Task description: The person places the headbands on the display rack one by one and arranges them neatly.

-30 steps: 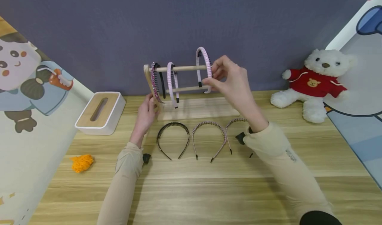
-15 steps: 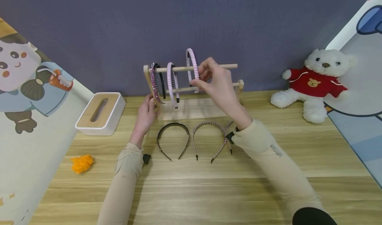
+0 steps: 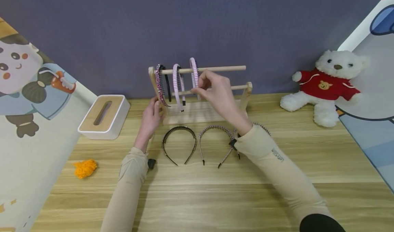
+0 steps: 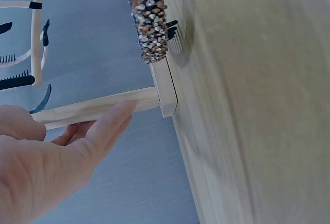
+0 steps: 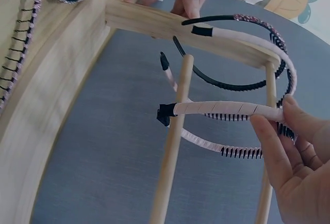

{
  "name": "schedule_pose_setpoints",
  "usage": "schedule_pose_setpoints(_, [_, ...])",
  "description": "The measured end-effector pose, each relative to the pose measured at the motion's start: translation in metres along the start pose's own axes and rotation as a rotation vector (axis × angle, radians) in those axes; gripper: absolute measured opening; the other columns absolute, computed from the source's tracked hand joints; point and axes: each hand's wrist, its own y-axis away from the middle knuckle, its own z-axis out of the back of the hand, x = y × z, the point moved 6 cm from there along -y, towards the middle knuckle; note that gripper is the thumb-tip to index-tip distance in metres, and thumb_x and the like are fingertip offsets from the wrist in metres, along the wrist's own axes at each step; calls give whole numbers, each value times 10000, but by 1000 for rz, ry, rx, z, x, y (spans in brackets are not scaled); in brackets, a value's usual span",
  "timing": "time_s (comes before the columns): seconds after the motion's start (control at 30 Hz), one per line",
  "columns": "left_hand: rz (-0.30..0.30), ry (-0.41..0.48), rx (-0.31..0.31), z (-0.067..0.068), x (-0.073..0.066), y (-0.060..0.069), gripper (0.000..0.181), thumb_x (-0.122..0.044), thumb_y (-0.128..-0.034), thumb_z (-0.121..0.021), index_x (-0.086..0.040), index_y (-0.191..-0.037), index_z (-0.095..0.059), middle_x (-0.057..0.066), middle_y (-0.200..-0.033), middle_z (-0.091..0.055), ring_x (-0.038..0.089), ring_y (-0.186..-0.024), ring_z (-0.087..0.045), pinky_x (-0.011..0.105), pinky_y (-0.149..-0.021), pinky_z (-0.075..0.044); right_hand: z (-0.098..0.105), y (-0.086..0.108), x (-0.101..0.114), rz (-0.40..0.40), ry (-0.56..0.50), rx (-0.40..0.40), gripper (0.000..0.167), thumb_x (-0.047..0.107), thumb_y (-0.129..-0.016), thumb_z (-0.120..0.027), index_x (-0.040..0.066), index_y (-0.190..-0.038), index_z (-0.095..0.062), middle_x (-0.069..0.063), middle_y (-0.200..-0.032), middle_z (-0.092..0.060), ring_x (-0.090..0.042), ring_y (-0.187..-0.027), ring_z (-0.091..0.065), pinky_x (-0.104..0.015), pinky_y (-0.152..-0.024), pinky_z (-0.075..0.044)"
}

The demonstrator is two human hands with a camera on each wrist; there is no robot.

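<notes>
In the head view, a wooden headband rack [image 3: 223,68] stands against the back wall. My right hand [image 3: 218,92] pinches a pink wrapped headband [image 3: 193,67] between thumb and fingers; it hangs over the upper rod. In the right wrist view, the band's black tip [image 5: 166,110] is beside the other rod. To its left hang another pink headband [image 3: 175,81] and, nearest the upright, a pink-jewelled black headband [image 3: 158,83]. My left hand [image 3: 150,116] grips the rack's left upright [image 4: 98,108], low down, with the thumb on one side and fingers on the other.
On the table before the rack lie a black headband [image 3: 179,127], a beaded headband [image 3: 215,126] and another beaded headband [image 3: 262,126], partly under my right forearm. A tissue box [image 3: 121,117] and orange yarn [image 3: 85,168] are left; a teddy bear [image 3: 323,85] sits right.
My right hand has slid the pink headband leftward along the upper rod, closer to the other pink one, and lowered it slightly. The left hand stays on the upright.
</notes>
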Motion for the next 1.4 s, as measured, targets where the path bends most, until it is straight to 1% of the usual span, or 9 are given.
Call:
schedule_pose_setpoints(0.13, [0,17,3,0,-1,1,513,-235,-1196,-315,43,-1626,-344,295,-1619,-411,502,-1402,-514,519,-1097,-570,-4,2,-2,-10,-6,19,251,75,-894,-877,22,-928,-634,-84,-911,-711,-188,-820,-709,-273,-698,-633])
schedule_pose_setpoints(0.33, [-2,31,0,0,-2,2,507,-229,-1195,-322,43,-1621,-350,298,-1615,-413,510,-1401,-513,528,-1098,-567,-7,4,-2,10,-9,7,253,60,-886,-883,21,-920,-636,-90,-907,-713,-202,-816,-721,-289,-716,-643])
schedule_pose_setpoints(0.57, [-4,26,5,-1,-2,2,511,-240,-1196,-321,33,-1627,-349,289,-1620,-413,492,-1401,-521,506,-1096,-571,-6,7,-3,4,24,5,302,143,-900,-884,41,-940,-602,-76,-923,-713,-201,-831,-725,-298,-703,-630])
schedule_pose_setpoints(0.73, [-11,25,8,-1,-3,1,512,-233,-1197,-314,44,-1627,-342,296,-1615,-413,490,-1395,-528,503,-1094,-572,-1,12,-3,-17,33,13,350,181,-894,-895,52,-999,-586,-80,-989,-737,-228,-879,-747,-345,-725,-636])
schedule_pose_setpoints(0.93, [-12,27,8,-1,-2,1,515,-237,-1196,-310,46,-1624,-346,299,-1614,-414,500,-1392,-525,517,-1091,-572,11,21,-4,-10,72,22,376,191,-876,-914,44,-1087,-639,-80,-1095,-765,-240,-912,-767,-427,-861,-616])
schedule_pose_setpoints(1.03, [-11,26,9,0,-2,1,518,-246,-1196,-315,42,-1625,-344,298,-1621,-406,505,-1405,-510,524,-1103,-562,20,27,-7,-12,103,29,383,197,-874,-915,44,-1125,-669,-84,-1121,-766,-257,-947,-770,-448,-897,-615])
schedule_pose_setpoints(1.17, [-6,22,11,0,-2,2,520,-253,-1196,-322,34,-1630,-338,292,-1630,-397,501,-1420,-497,520,-1117,-551,34,37,-15,-9,125,28,369,174,-888,-905,21,-1146,-690,-122,-1137,-764,-302,-975,-773,-466,-831,-651])
schedule_pose_setpoints(1.3, [-2,24,14,0,-1,2,526,-259,-1196,-321,25,-1639,-329,281,-1641,-386,495,-1429,-490,516,-1126,-544,47,47,-28,-14,154,24,344,152,-895,-900,10,-1146,-713,-140,-1132,-774,-306,-932,-783,-463,-719,-645])
schedule_pose_setpoints(1.4, [-2,23,14,0,0,1,527,-261,-1196,-322,24,-1639,-330,277,-1645,-383,494,-1430,-489,513,-1127,-545,56,55,-39,-41,187,31,337,164,-903,-895,10,-1149,-725,-145,-1128,-775,-301,-902,-784,-467,-700,-640])
